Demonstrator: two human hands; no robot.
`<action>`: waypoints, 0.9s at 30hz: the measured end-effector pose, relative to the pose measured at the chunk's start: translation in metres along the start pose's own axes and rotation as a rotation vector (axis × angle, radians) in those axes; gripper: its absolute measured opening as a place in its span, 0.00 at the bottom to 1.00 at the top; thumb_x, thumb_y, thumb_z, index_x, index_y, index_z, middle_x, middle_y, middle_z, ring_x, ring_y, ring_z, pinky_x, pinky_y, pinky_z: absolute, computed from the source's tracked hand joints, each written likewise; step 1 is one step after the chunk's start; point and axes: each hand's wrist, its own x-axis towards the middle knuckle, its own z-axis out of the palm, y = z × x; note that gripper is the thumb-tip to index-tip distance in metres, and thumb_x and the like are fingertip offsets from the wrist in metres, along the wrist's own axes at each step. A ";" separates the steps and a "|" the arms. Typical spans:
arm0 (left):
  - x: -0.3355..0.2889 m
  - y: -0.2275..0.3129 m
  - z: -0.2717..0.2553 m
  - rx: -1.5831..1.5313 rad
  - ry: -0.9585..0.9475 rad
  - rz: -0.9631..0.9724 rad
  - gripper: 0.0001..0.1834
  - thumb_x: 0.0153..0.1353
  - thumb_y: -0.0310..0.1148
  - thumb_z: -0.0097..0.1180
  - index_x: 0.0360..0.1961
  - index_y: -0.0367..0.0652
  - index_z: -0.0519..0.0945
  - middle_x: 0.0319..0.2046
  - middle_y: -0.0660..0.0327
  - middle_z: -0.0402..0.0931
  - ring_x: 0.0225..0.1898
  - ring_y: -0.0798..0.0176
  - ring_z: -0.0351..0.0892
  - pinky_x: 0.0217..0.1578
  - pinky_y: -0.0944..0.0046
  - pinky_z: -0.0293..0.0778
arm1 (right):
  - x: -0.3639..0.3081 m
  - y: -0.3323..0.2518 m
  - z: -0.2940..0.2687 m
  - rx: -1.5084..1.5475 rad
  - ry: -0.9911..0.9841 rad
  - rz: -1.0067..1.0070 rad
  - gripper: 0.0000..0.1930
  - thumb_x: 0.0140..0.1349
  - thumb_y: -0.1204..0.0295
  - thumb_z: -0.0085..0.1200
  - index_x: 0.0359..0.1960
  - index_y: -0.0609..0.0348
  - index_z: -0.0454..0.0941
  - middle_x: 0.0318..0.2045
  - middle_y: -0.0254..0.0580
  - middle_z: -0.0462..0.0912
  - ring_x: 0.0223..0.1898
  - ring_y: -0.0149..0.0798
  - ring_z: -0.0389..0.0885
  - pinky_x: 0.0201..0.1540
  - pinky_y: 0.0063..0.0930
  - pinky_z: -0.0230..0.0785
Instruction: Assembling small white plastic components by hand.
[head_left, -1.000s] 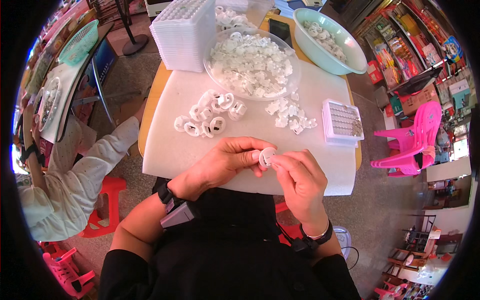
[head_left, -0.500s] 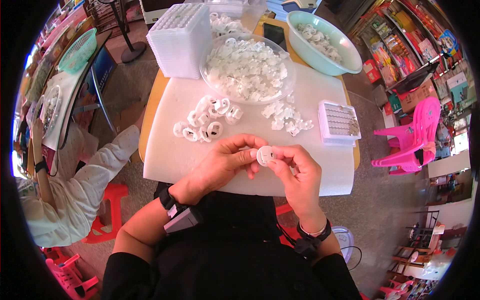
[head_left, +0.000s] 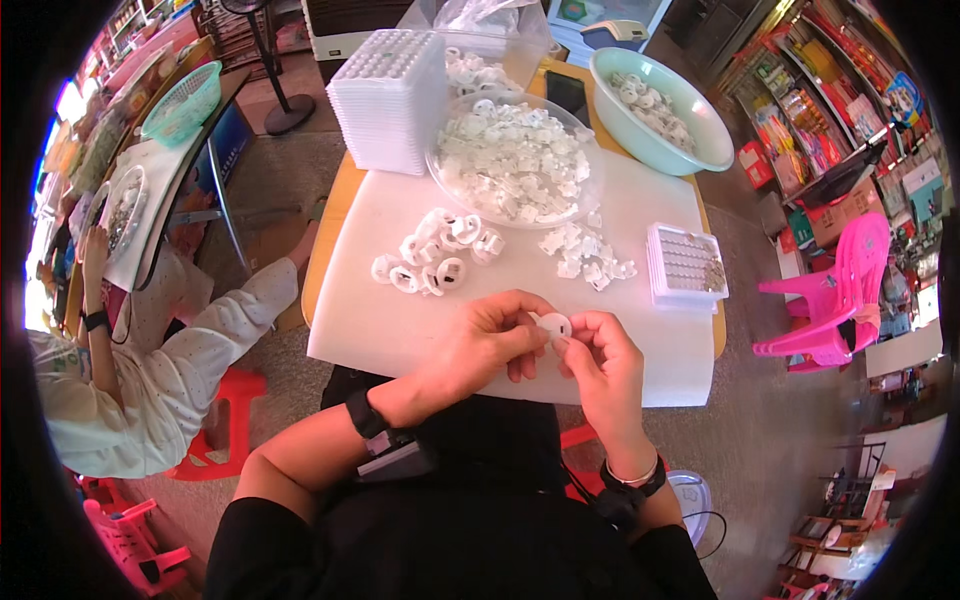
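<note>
Between my two hands, over the front of the white foam sheet [head_left: 375, 325], is a small round white plastic part [head_left: 555, 324] with a dark slot. My left hand [head_left: 492, 345] pinches its left side with thumb and fingers. The thumb and forefinger of my right hand [head_left: 606, 362] close on its right side. Beyond my left hand lies a cluster of white plastic rings [head_left: 437, 250], some with dark spots inside. A loose heap of small white plastic pieces [head_left: 588, 254] is farther right. Behind both stands a clear round tray [head_left: 440, 178] piled with similar pieces.
A tall stack of white trays [head_left: 385, 110] stands back left. A pale green basin [head_left: 700, 150] of white parts is back right, near a dark phone [head_left: 567, 97]. Shallow trays of small metal parts [head_left: 688, 265] sit at right. Another person [head_left: 150, 370] sits at left.
The view has shifted, so the table appears slightly lower and farther right. The round part has turned in my fingers, which still grip it from both sides.
</note>
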 end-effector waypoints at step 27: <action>0.020 -0.017 -0.008 0.418 0.145 0.243 0.04 0.57 0.23 0.53 0.35 0.38 0.73 0.25 0.68 0.70 0.27 0.78 0.66 0.27 0.74 0.63 | 0.012 0.009 0.026 -0.097 0.033 0.054 0.05 0.62 0.79 0.50 0.38 0.64 0.70 0.22 0.37 0.78 0.24 0.24 0.75 0.26 0.20 0.66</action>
